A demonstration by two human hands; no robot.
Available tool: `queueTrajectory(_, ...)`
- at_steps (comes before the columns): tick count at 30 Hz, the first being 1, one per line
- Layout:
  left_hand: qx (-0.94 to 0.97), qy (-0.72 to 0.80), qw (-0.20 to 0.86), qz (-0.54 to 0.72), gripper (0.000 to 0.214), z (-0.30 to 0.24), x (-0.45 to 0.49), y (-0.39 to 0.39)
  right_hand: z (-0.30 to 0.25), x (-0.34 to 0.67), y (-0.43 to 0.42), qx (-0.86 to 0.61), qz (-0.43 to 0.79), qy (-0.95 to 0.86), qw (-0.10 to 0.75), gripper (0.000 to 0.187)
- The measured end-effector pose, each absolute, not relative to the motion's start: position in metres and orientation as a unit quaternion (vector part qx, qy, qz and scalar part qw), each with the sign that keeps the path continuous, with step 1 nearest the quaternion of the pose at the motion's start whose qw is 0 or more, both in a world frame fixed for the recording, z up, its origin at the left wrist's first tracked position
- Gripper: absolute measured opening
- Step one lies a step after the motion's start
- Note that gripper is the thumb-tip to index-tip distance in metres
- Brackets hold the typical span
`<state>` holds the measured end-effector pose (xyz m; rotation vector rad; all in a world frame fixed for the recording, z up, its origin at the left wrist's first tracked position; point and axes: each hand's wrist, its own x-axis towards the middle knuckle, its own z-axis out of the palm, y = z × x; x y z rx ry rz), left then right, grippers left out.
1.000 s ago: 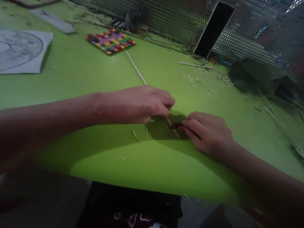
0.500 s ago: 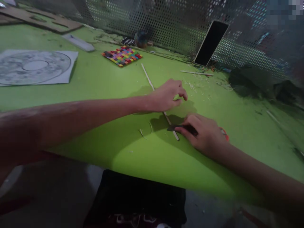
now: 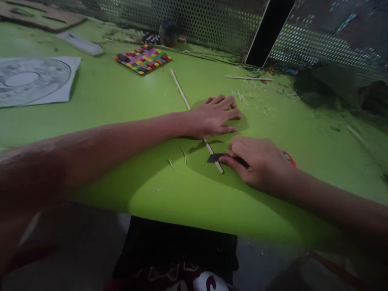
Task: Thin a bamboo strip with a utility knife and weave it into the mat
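Note:
A thin pale wooden stick (image 3: pixel 180 88) lies slantwise on the green table (image 3: pixel 157 202). Across its middle rests my left hand (image 3: pixel 214 116), palm down with the fingers spread, hiding part of the stick. My right hand (image 3: pixel 257 161) is closed around a knife (image 3: pixel 216 157) with a dark blade. The blade lies across the stick close to its near end. Left of the blade are thin curled shavings (image 3: pixel 184 156). Something with an orange-red edge (image 3: pixel 289 157) shows behind my right wrist; its kind is unclear.
A phone (image 3: pixel 269 34) leans against the perforated metal screen (image 3: pixel 209 24). At the back lies a colourful woven mat (image 3: pixel 143 59). A printed sheet (image 3: pixel 65 87), a pale tray-like piece (image 3: pixel 81 43) and cut cardboard (image 3: pixel 65 24) are on the left. Another stick (image 3: pixel 248 78) lies among scraps.
My left hand has gone from curled and slightly raised to flat on the table with fingers spread. The knife stays across the stick near its near end. The view has shifted slightly.

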<state>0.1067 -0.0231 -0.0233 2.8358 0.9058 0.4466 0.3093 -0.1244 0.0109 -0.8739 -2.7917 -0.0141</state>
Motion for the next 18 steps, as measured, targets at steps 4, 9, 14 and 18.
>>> queueTrajectory(4, 0.938, 0.301, 0.081, 0.151, 0.061, -0.0234, 0.1064, -0.0223, 0.0121, 0.3097, -0.1247, -0.284, 0.002, -0.954, 0.096, 0.036)
queueTrajectory(9, 0.937, 0.306, 0.087, 0.143, 0.065, -0.0220, 0.1051, -0.0233, 0.0126, 0.3101, -0.1245, -0.293, 0.002, -0.954, 0.069, 0.035)
queueTrajectory(14, 0.935, 0.307, 0.097, 0.146, 0.062, -0.0238, 0.1046, -0.0220, 0.0146, 0.3113, -0.1258, -0.306, -0.015, -0.951, 0.042, 0.035)
queueTrajectory(18, 0.935, 0.304, 0.095, 0.156, 0.060, -0.0278, 0.1041, -0.0188, 0.0150, 0.3141, -0.1263, -0.305, -0.015, -0.952, 0.029, 0.034)
